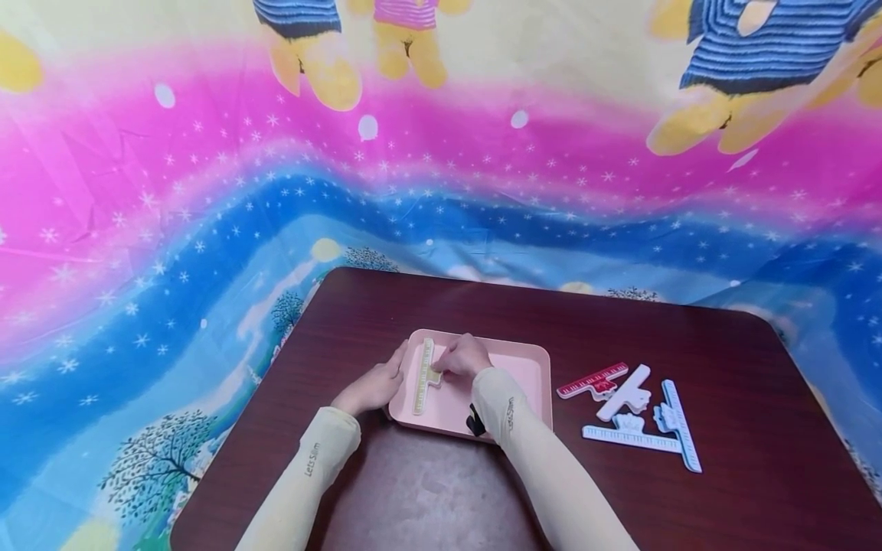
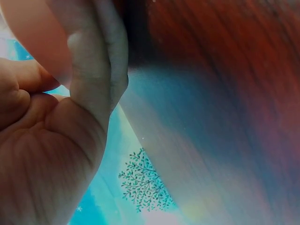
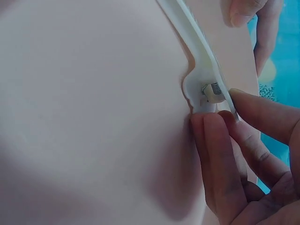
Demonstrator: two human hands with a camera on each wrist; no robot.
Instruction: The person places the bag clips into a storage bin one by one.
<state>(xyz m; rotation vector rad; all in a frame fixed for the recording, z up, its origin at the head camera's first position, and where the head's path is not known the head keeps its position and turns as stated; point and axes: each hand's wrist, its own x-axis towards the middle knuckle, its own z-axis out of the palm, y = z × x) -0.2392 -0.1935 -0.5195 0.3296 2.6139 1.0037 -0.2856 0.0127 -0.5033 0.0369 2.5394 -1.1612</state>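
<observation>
A pink tray [image 1: 517, 375] lies on the dark table. Inside it, toward the left side, is a long yellow clip [image 1: 420, 390] printed with piano keys. My right hand [image 1: 467, 357] pinches the clip's handle part between thumb and fingers. The right wrist view shows the clip's metal spring [image 3: 216, 88] between its two plates. My left hand [image 1: 375, 386] holds the tray's left edge. In the left wrist view, its long fingers [image 2: 91, 56] lie along the outer side of the tray.
Right of the tray lie a red clip [image 1: 586, 383], a white clip [image 1: 625, 392] and two light-blue clips [image 1: 630, 438] [image 1: 682, 428], close together. A black object [image 1: 475, 421] shows by the right wrist. A cartoon-print cloth [image 1: 427, 207] hangs behind the table [image 1: 331, 314].
</observation>
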